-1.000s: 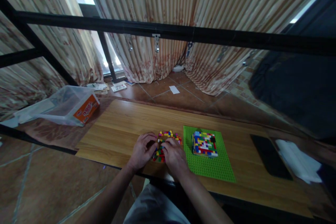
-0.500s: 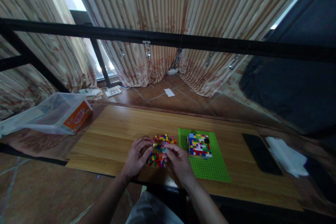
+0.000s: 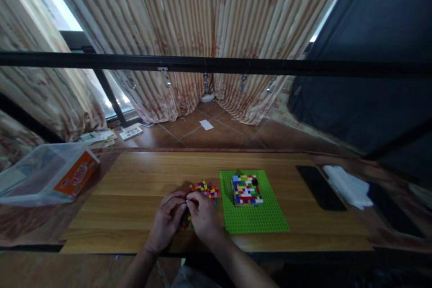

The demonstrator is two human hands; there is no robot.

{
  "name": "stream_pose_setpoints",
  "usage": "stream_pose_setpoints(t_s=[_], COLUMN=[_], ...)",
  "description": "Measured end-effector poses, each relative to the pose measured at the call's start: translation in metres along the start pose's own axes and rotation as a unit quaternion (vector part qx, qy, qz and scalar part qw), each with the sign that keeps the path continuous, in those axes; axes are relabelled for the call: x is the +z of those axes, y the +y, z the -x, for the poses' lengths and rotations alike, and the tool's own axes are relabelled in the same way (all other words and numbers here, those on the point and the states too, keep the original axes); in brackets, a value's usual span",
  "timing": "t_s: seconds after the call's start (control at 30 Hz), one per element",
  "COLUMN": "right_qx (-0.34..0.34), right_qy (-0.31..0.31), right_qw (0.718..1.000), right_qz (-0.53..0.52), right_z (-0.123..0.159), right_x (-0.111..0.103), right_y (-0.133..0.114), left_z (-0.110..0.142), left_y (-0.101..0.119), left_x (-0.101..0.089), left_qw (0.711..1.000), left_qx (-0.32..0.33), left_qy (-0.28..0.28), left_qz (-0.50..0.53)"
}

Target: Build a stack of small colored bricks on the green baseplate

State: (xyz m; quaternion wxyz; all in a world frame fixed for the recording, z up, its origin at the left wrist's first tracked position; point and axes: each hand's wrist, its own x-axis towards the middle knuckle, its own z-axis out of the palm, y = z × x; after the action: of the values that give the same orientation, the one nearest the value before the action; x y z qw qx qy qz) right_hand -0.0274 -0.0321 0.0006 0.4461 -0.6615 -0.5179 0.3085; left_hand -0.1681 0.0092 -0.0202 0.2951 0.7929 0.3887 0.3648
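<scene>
Over a loose pile of small toy bricks, my two hands meet at the fingertips. My right hand is closed in a pinch on a small light-blue toy brick, mostly covered by the fingers. Curled against the same brick from the other side is my left hand, thumb and forefinger almost together. Right of the pile lies a green studded baseplate. A block built of many-coloured bricks stands on it, with one black brick near its upper right corner.
The wooden tabletop carries a dark flat panel at its right end, beside a white packet. A clear plastic bin with an orange label stands at the left. A black rail crosses beyond the table.
My right hand has moved left with the small brick until its fingertips meet those of my left hand. The head view has turned, shifting the whole scene leftward.
</scene>
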Motion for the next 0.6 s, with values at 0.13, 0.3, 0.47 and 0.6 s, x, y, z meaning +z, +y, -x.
stream_pose_setpoints(t_s=[0.13, 0.3, 0.47, 0.6], right_qx=[-0.040, -0.064, 0.033, 0.065], right_qy=[0.013, 0.050, 0.146, 0.209], right_qw=[0.998, 0.996, 0.983, 0.971], right_qz=[0.054, -0.023, -0.103, -0.095], right_z=[0.002, 0.011, 0.023, 0.026], right_x=[-0.007, -0.045, -0.107, -0.149], right_y=[-0.007, -0.010, 0.019, 0.044], left_z=[-0.001, -0.001, -0.004, -0.004], left_y=[-0.002, -0.006, -0.004, 0.000], left_x=[0.001, 0.005, 0.007, 0.006], left_qw=[1.000, 1.000, 1.000, 0.999], left_qx=[0.000, 0.006, 0.017, 0.018], left_qy=[0.003, 0.002, 0.007, 0.010], left_qz=[-0.005, -0.007, -0.025, -0.024])
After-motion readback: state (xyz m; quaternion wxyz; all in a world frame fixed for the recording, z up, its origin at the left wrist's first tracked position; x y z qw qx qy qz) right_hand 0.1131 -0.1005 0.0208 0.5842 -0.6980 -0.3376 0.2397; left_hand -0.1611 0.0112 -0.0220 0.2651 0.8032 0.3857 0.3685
